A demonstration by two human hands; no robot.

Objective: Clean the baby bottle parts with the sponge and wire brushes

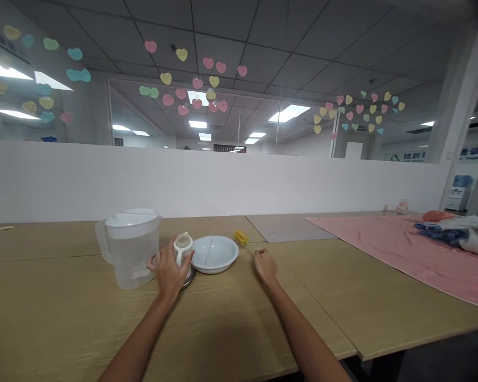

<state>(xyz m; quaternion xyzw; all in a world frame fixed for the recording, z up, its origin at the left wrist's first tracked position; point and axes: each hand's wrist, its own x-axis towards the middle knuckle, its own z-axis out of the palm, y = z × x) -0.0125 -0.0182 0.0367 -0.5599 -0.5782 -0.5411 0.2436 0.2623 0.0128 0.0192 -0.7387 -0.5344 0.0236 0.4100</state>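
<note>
My left hand [169,269] is closed around a small white container [182,242] with a round, greyish top, its kind unclear. Under it, partly covered by my fingers, shows the dark shiny rim of a round dish [190,278]. My right hand [265,265] pinches the thin pale handle of a sponge brush with a yellow head [241,236], which points up and left, just beside the bowl. Between my hands stands a white bowl [215,253], with a thin line across its inside. Left of my left hand is a lidded clear plastic pitcher [132,254] holding clear liquid.
The wooden table [223,329] backs onto a low white wall [207,183] with glass above. A grey mat [287,228] lies at the back. At the right a pink cloth [382,246] carries a heap of crumpled fabric [462,231]. A flat pale piece [1,228] lies far left.
</note>
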